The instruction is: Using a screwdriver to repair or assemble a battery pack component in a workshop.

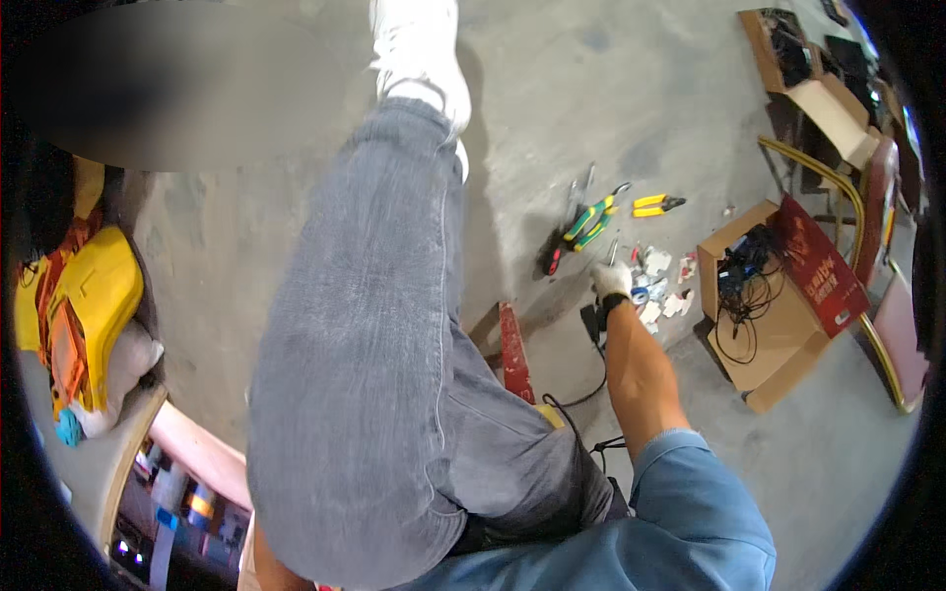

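My right hand [613, 282], in a whitish glove with a dark band at the wrist, reaches down to the floor right of my legs. Its fingers look curled, and a thin metallic piece [614, 252] sticks out past them; what it belongs to cannot be made out. Beside the hand lie white scraps [655, 261] and a blue-and-white roll [641, 295]. Just beyond are green-and-yellow pliers [590, 225], yellow-handled pliers [650, 205] and a red-and-black screwdriver [553, 260]. My left hand is out of view; only some of that arm shows at the lower edge.
An open cardboard box [754, 369] holding black cables [749, 286] stands at right, near gold-framed chairs [892, 345]. Another open box [833, 113] lies farther back. A black cord [581, 399] runs by my right knee, near a red bar [513, 350]. A yellow object [99, 305] lies left.
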Demonstrator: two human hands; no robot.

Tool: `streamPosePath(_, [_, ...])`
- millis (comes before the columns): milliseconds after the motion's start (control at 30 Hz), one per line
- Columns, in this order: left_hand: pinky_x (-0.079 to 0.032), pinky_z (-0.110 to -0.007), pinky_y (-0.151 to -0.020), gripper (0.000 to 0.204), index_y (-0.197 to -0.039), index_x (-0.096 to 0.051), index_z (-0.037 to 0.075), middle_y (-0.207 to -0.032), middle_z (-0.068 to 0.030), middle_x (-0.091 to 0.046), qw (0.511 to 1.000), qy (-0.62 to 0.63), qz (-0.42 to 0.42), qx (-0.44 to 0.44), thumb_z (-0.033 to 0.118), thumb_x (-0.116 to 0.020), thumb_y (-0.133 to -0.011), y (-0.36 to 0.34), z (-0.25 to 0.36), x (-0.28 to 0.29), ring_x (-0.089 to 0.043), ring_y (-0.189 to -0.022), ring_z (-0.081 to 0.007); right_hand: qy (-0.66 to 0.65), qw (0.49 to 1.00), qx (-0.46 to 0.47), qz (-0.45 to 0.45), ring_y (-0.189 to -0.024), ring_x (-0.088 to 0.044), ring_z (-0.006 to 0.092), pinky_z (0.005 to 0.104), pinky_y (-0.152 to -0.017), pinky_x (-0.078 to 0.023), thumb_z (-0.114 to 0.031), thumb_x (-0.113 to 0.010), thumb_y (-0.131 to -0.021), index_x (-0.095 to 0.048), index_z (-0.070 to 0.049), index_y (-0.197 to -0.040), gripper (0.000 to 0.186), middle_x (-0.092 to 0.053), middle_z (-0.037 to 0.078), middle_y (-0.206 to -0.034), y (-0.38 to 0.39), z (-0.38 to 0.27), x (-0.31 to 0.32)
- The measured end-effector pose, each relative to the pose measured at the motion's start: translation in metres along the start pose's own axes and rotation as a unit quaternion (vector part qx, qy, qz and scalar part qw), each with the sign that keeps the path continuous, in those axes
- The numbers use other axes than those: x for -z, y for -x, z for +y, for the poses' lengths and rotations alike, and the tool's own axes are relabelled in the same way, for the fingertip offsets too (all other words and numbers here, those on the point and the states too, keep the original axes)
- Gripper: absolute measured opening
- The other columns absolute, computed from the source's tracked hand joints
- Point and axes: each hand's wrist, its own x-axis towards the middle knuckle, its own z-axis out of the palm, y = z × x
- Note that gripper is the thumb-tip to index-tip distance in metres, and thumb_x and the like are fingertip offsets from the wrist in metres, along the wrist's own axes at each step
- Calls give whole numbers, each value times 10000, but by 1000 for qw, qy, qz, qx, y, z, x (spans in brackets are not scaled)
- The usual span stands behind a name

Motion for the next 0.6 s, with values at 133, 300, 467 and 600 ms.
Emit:
streamPosePath(133, [-574, -382, -963, 708, -1457, -466, 40, -1275, -127, -659, 999, 7, 30, 17, -21, -742, -808, 39, -24, 23, -658, -1122, -222, -198, 979, -30, -47, -552, -622, 193, 352, -516, -526, -168, -700, -843, -726, -47, -992, 193, -651, 52, -718, 48, 9, 41])
streamPosePath(300, [-579, -380, -955, 704, -1450, -471, 39, -1264, -127, -664, 997, 31, 67, 16, -30, -739, -802, 67, -44, 40, -662, -1111, -220, -160, 986, -40, -12, -698, -741, 315, 447, -643, -591, -252, -762, -839, -657, 27, -1100, 396, -739, 184, -850, 92, -4, 93])
streamPosePath(467, [-613, -352, -785, 703, -1399, -467, 43, -1114, -117, -713, 992, 96, 82, -30, 12, -733, -749, 69, -43, 47, -698, -886, -200, -60, 997, 22, 38, -1012, -768, 335, 412, -861, -594, -326, -767, -764, -806, -28, -1111, 459, -795, 218, -1050, 134, -20, 161])
streamPosePath(600, [-611, -350, -760, 772, -1421, -451, 39, -1095, -122, -708, 980, 134, 96, -113, 62, -777, -722, 81, -18, 58, -698, -862, -203, -213, 969, 123, 14, -844, -764, 197, 353, -787, -593, -180, -765, -808, -801, -7, -1084, 328, -793, 133, -890, 152, -41, 199])
